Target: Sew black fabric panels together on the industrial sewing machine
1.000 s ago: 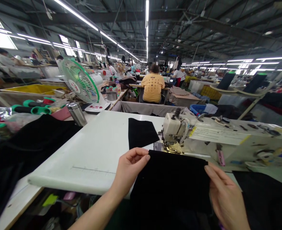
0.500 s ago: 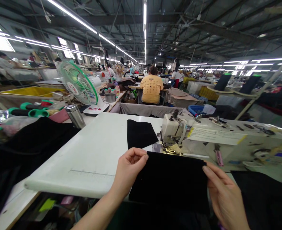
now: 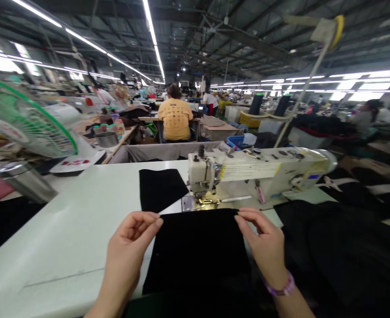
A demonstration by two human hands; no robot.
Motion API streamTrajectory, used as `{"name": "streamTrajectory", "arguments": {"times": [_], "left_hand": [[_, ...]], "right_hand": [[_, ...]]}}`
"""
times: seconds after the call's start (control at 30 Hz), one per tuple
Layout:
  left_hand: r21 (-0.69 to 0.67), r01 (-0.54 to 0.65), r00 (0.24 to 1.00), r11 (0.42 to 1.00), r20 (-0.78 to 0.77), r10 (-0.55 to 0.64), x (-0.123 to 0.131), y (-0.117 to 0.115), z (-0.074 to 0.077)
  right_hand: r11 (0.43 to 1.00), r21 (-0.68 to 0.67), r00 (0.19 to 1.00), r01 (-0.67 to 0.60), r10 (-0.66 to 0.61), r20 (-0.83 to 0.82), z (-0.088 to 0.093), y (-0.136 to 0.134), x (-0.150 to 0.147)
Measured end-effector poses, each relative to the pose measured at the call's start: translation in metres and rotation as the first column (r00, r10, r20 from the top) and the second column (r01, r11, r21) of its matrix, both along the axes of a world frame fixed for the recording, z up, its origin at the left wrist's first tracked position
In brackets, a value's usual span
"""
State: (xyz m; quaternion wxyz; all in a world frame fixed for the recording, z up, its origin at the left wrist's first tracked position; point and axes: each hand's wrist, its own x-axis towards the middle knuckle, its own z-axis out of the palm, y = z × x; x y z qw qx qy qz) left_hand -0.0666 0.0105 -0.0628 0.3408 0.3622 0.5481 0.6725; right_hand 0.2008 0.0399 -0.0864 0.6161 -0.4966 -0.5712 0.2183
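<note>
A black fabric piece (image 3: pixel 198 247) lies flat on the white sewing table (image 3: pixel 82 221), its far edge just in front of the sewing machine's presser foot (image 3: pixel 206 201). My left hand (image 3: pixel 130 247) pinches its far left corner with thumb and fingers. My right hand (image 3: pixel 264 247), with a purple band at the wrist, pinches the far right corner. The cream sewing machine (image 3: pixel 254 174) stands right behind the fabric. A second, smaller black fabric piece (image 3: pixel 160 187) lies on the table to the left of the machine head.
A green-caged desk fan (image 3: pixel 25 121) and a steel flask (image 3: pixel 25 181) stand at the left. Dark cloth is heaped at the right (image 3: pixel 340 247) and at the far left (image 3: pixel 2 221). A person in a yellow shirt (image 3: pixel 175 119) sits ahead, back turned, among rows of workstations.
The view swung right and closer to the machine. Both hands stay pinched on the fabric's far corners and have brought its edge nearer the presser foot; my right wrist now shows.
</note>
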Motion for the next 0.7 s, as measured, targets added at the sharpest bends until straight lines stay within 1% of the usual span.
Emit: {"name": "streamTrajectory", "arguments": {"times": [0.03,0.1,0.2,0.27,0.37,0.53,0.7], "left_hand": [[-0.010,-0.014,1.000,1.000,-0.015,0.014,-0.0015,0.0011,-0.0009],[-0.032,-0.035,0.999,0.999,-0.025,0.035,-0.0037,0.0025,-0.0018],[-0.061,-0.050,0.999,0.997,-0.012,0.049,-0.0050,0.0017,-0.0019],[-0.084,-0.061,0.998,0.995,0.002,0.062,-0.0051,0.0005,-0.0021],[-0.097,-0.084,0.996,0.992,0.015,0.086,-0.0047,-0.0005,-0.0027],[-0.071,-0.082,0.997,0.994,-0.016,0.081,-0.0023,-0.0008,-0.0012],[-0.073,-0.093,0.994,0.993,-0.066,0.089,-0.0021,-0.0020,0.0020]], "right_hand": [[1.000,-0.017,0.999,-0.023,0.023,-0.025,0.0020,0.0002,-0.0011],[0.991,-0.096,0.984,-0.090,0.074,-0.159,0.0037,0.0019,-0.0023],[0.965,-0.179,0.923,-0.191,0.114,-0.368,0.0021,0.0050,-0.0019],[0.955,-0.192,0.892,-0.228,0.125,-0.435,0.0002,0.0063,-0.0012],[0.941,-0.199,0.860,-0.272,0.145,-0.490,-0.0018,0.0076,-0.0007],[0.926,-0.206,0.817,-0.316,0.155,-0.556,-0.0043,0.0086,-0.0001],[0.936,-0.190,0.827,-0.297,0.153,-0.541,-0.0043,0.0082,-0.0024]]}}
